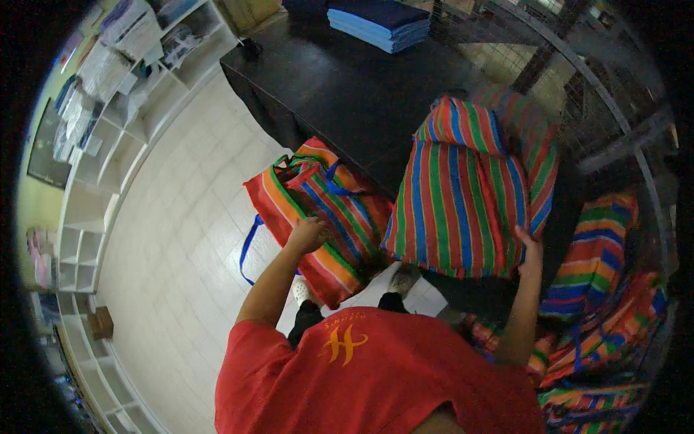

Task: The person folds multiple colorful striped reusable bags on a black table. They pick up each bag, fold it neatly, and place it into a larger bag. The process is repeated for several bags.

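A large striped woven bag (339, 271) with blue handles gapes open beside the black table, tilted above the floor. My left hand (307, 235) grips its near rim, fingers partly inside the mouth. On the table's corner stands a second striped bag (450, 206) in red, green and blue, bulky, its top folded over. My right hand (529, 250) holds the lower right edge of that bag, thumb upward; some fingers are hidden behind the fabric. The two bags touch or nearly touch where their sides meet.
Folded blue cloths (379, 27) are stacked at the back of the black table (303, 70). More striped bags (591, 255) lie piled at right, near a wire-mesh barrier (504, 59). White shelving (124, 146) with wrapped goods lines the left. A brown box (101, 323) sits by the shelves.
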### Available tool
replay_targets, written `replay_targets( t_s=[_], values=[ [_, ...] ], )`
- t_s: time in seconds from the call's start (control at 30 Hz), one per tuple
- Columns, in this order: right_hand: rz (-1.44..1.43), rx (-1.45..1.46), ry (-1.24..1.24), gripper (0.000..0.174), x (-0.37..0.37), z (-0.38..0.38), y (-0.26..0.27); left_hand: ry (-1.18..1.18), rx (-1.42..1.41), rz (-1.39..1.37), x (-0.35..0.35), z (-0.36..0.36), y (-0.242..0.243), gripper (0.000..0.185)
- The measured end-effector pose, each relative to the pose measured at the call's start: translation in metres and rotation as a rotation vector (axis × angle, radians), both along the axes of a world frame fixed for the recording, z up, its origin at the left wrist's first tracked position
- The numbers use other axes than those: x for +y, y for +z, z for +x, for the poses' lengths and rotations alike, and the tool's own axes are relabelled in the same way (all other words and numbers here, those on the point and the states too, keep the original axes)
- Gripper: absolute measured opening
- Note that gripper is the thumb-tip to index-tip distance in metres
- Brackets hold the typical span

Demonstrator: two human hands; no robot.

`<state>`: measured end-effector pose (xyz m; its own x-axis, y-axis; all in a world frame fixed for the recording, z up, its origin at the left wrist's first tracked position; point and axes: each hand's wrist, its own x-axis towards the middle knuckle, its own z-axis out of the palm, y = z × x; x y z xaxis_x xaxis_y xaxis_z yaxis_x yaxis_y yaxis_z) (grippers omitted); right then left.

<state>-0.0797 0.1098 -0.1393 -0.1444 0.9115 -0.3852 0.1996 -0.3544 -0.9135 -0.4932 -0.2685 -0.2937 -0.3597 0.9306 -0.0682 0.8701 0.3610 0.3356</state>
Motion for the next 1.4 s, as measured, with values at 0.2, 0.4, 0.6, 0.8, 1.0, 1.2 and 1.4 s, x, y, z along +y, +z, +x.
replay_targets(
  t_s=[0.2, 0.4, 0.6, 0.8, 1.0, 1.2, 1.4],
  values=[
    [0.75, -0.012, 0.0, 0.058, -0.14, -0.09, 0.127, -0.407, 0.188, -0.152, -0.032, -0.072, -0.01, 0.052],
    [1.39, -0.766, 0.172, 0.037, -0.304, -0.215, 0.187, -0.482, -0.129, -0.095, -0.097, -0.093, 0.032, 0.047],
    [1.223, -0.889, 0.944, 0.047, -0.356, -0.32, 0.072, -0.522, -0.216, 0.039, -0.107, -0.117, 0.008, 0.048],
    [0.957, -0.923, 1.179, 0.049, -0.366, -0.341, -0.112, -0.485, -0.322, -0.07, -0.141, -0.146, -0.012, 0.041],
    [0.735, -1.069, 1.568, 0.051, -0.328, -0.352, -0.126, -0.474, -0.405, 0.119, -0.126, -0.113, 0.055, 0.027],
    [0.487, -0.886, 1.822, 0.035, -0.308, -0.368, -0.198, -0.206, -0.639, 0.337, -0.115, -0.075, 0.04, 0.022],
    [0.458, -0.895, 1.754, 0.034, -0.331, -0.359, -0.329, -0.127, -0.652, 0.325, -0.1, -0.078, 0.043, 0.021]
  ],
)
